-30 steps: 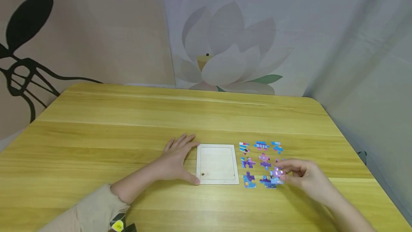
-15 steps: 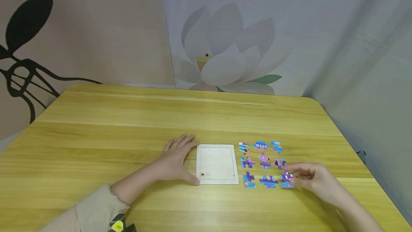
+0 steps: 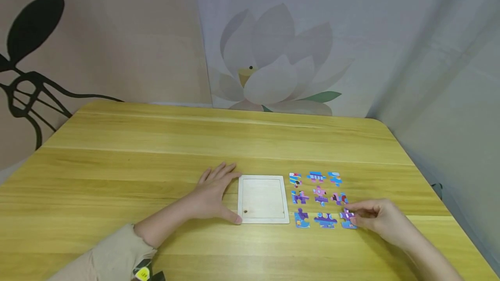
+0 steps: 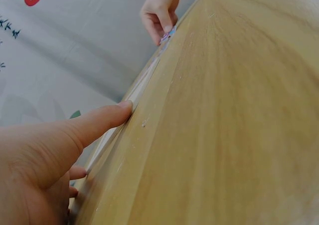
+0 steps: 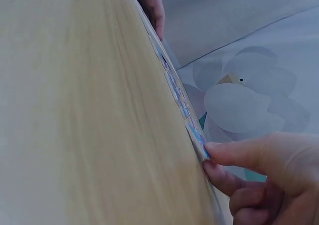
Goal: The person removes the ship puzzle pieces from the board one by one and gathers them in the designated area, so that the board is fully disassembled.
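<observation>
A square pale wooden puzzle tray [image 3: 263, 199] lies flat with bare wood inside its rim. My left hand [image 3: 211, 196] is spread along the tray's left side, thumb at the near corner and fingertips at the far one; the left wrist view shows the thumb [image 4: 107, 119] touching the edge. Right of the tray, several jigsaw pieces [image 3: 320, 195] in blue, purple and pink lie in three rows. At the near right corner of these rows my right hand [image 3: 384, 222] pinches a purple and blue puzzle piece [image 3: 347, 216] between thumb and forefinger, low on the table.
The yellow wood-grain table [image 3: 156, 142] reaches back to a curtain [image 3: 281, 34] printed with a large flower. Another curtain [image 3: 449, 77] hangs along the right side. A beige sleeve [image 3: 117, 250] covers the left forearm.
The right hand has carried its puzzle piece to the right, from over the middle piece of the near row to that row's right end, and lowered it. The left hand has stayed put.
</observation>
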A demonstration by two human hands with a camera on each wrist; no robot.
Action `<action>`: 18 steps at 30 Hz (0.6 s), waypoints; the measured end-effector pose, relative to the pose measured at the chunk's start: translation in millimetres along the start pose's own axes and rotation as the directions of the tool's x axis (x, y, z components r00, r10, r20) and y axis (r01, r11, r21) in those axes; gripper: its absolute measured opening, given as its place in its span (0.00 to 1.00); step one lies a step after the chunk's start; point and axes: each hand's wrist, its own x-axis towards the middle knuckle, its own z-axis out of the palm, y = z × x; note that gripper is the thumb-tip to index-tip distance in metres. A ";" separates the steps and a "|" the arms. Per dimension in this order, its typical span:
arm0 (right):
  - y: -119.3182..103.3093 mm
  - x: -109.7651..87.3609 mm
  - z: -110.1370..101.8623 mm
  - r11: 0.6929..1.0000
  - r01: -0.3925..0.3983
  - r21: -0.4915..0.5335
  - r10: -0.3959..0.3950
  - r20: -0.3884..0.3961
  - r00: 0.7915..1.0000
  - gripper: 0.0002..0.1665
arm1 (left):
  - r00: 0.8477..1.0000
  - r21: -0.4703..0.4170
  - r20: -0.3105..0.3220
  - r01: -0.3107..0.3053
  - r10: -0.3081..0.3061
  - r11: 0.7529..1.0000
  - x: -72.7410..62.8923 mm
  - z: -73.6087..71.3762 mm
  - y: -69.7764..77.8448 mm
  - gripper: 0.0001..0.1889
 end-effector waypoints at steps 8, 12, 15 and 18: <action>-3.4 -1.2 0.6 0.996 0.021 -0.092 -0.022 -0.012 1.000 0.14 | 1.000 0.002 0.000 0.003 -0.003 1.000 0.3 0.4 -0.9 0.60; -2.3 -1.4 -0.4 0.997 0.028 -0.074 -0.028 -0.004 1.000 0.15 | 1.000 0.003 0.001 0.004 -0.004 1.000 0.0 0.1 -0.3 0.60; -1.3 -1.4 -2.0 0.998 0.029 -0.049 -0.029 0.002 1.000 0.15 | 1.000 0.006 0.001 0.003 -0.003 1.000 -0.1 -0.2 -0.1 0.60; -0.3 -1.3 -4.6 0.999 0.032 -0.032 -0.032 0.008 0.999 0.16 | 1.000 0.010 0.000 -0.003 0.003 1.000 0.2 -0.3 -0.4 0.60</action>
